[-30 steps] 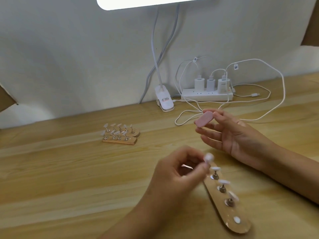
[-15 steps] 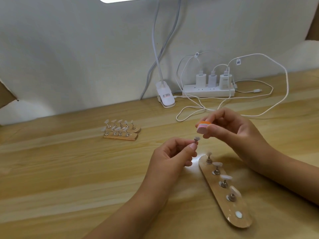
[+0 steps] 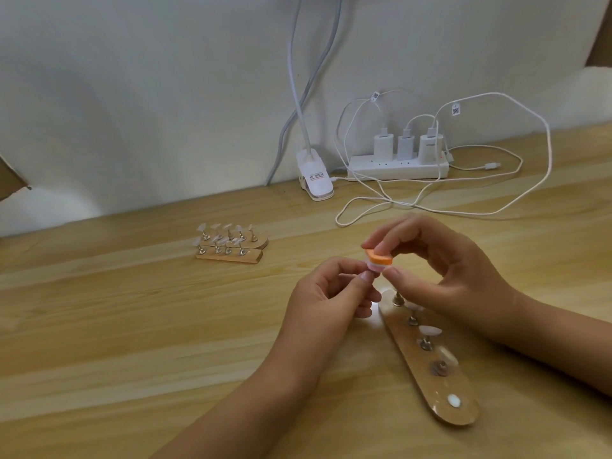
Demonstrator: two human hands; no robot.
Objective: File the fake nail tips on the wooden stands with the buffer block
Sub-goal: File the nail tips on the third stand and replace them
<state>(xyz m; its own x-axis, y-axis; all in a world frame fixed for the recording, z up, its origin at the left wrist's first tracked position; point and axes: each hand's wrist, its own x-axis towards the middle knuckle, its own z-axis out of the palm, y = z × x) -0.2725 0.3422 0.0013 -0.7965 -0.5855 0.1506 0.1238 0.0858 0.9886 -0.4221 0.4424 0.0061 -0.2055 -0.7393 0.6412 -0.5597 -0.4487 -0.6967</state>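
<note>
Buffer block, likely light and slightly squashy, is pinched at its ends by the right hand. A probably brittle nail tip, mostly hidden, is pinched by the left hand.

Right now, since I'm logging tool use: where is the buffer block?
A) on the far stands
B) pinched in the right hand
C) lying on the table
B: the right hand pinches the orange-topped buffer block, raised beside the left hand.

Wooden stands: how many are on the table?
3. The near stand lies close on the right. The middle stand and the far stand lie side by side farther back on the left. None looks hidden.
</note>
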